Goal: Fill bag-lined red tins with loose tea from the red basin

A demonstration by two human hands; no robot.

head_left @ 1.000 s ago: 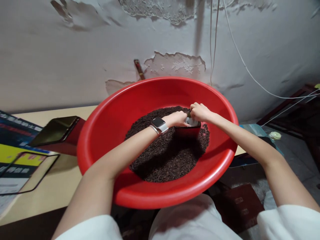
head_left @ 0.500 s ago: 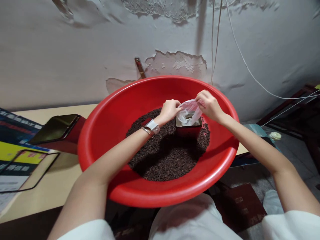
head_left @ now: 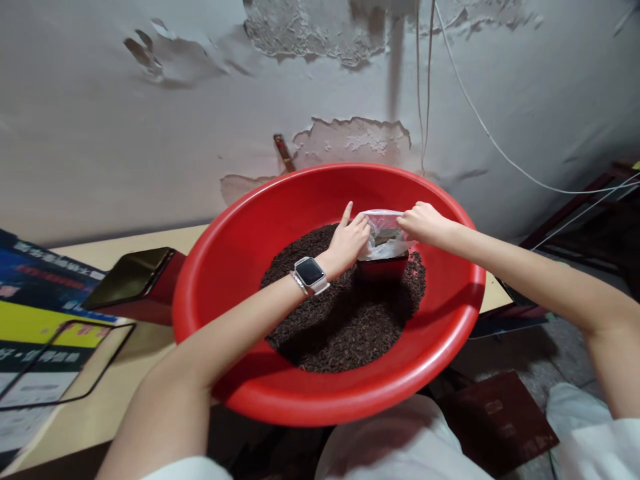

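A large red basin [head_left: 220, 387] holds dark loose flakes [head_left: 340, 340] that look like dried leaves. Standing in them is a dark red square tin [head_left: 383, 271], lined with a clear plastic bag [head_left: 383, 250] whose mouth is spread above the rim. My left hand [head_left: 350, 241], with a watch on the wrist, is at the bag's left edge; its fingers press on the plastic and one finger points up. My right hand [head_left: 423, 222] pinches the bag's right edge. The bottom of the tin is hidden in the flakes.
Left of the basin, a second red tin [head_left: 135, 280] lies on the pale table [head_left: 120, 373], beside printed sheets [head_left: 40, 320] and a thin black frame [head_left: 95, 373]. Behind stands a peeling wall [head_left: 175, 133] with hanging cables [head_left: 425, 100]. A dark red box [head_left: 500, 420] is below right.
The bag's mouth has been pulled wider and lower over the tin. My left hand has turned so the watch face shows, and my right hand has moved slightly right and down. The view has shifted.
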